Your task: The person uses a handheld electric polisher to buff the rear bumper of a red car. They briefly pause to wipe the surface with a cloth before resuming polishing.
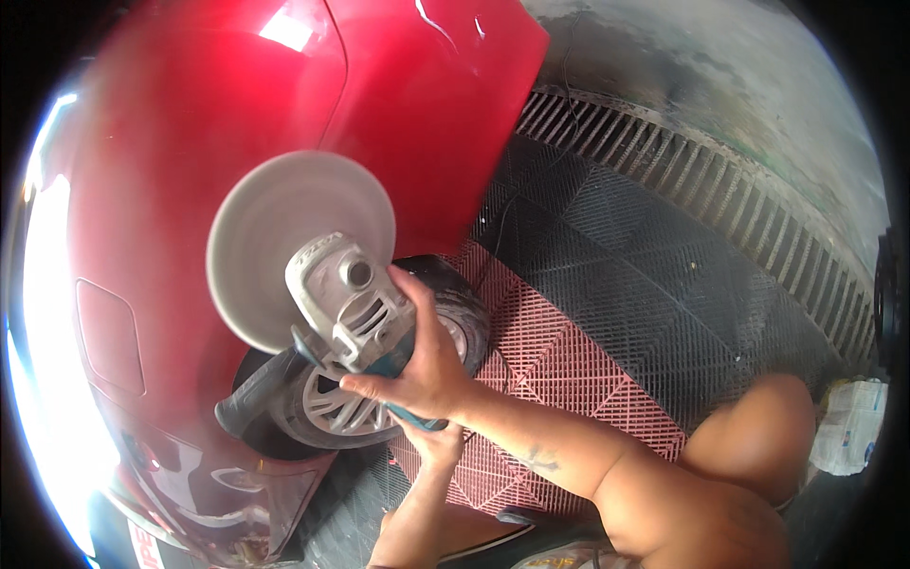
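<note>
A polisher [349, 299] with a pale metal head and a teal body is held up in front of the red car [190, 190]. Its wide round whitish pad [251, 228] faces the painted side panel above the wheel; whether it touches the paint I cannot tell. My right hand [427, 365] is closed round the body just behind the metal head, thumb across it. Lower down, my left hand [436, 439] grips the rear of the body from beneath, its fingers partly hidden. A black side handle [256, 387] sticks out to the left, with no hand on it.
The car's wheel [351, 403] sits behind the polisher. Black and red grid tiles [559, 379] cover the floor, bordered by a drain grate [739, 223] along the grey wall [758, 85]. A thin dark cord [507, 204] trails over the tiles. A white bundle [850, 427] lies far right.
</note>
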### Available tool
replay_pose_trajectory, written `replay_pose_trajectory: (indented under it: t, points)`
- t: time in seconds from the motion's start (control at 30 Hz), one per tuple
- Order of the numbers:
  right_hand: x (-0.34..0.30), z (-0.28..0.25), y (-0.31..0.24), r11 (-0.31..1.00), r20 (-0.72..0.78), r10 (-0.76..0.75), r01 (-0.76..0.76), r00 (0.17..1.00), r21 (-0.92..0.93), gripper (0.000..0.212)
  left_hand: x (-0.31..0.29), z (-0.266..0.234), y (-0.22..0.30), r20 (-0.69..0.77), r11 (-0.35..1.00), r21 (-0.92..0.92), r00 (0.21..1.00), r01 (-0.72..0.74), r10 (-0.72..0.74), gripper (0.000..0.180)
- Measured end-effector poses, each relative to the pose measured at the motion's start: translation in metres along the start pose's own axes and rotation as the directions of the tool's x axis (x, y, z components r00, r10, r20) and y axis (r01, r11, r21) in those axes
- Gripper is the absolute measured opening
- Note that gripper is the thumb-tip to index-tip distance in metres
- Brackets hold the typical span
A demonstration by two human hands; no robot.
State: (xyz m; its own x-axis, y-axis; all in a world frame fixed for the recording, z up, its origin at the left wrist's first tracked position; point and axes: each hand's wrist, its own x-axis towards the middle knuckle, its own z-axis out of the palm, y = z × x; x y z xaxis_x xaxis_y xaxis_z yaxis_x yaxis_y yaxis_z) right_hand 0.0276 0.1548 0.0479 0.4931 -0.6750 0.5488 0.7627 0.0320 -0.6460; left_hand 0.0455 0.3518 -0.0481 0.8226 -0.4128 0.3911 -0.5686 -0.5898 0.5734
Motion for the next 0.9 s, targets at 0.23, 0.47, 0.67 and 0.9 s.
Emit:
replay_pose_trajectory:
  t: [0.23,0.47,0.67,0.9]
  points:
    - [0.062,-0.065,-0.002,0.996,-0.188,0.054,-0.039,0.981,0.080,0.107,0.049,0.037,0.107,0.106,0.988,0.057,0.983,0.146,-0.152,0.116]
    - [0.134,-0.082,-0.035,0.998,-0.243,-0.041,0.049,0.969,0.028,0.101,0.092,0.045,0.173,0.181,0.993,-0.095,0.982,0.065,-0.047,0.095]
    - [0.126,-0.083,-0.053,0.991,-0.139,0.029,-0.011,0.990,0.131,0.107,0.074,0.042,0.185,0.132,0.995,-0.074,0.990,0.067,-0.057,0.100]
    - [0.079,-0.052,-0.022,1.000,-0.156,-0.015,0.018,0.988,0.019,0.113,0.049,0.022,0.139,0.110,0.978,-0.069,0.976,0.196,-0.188,0.104]
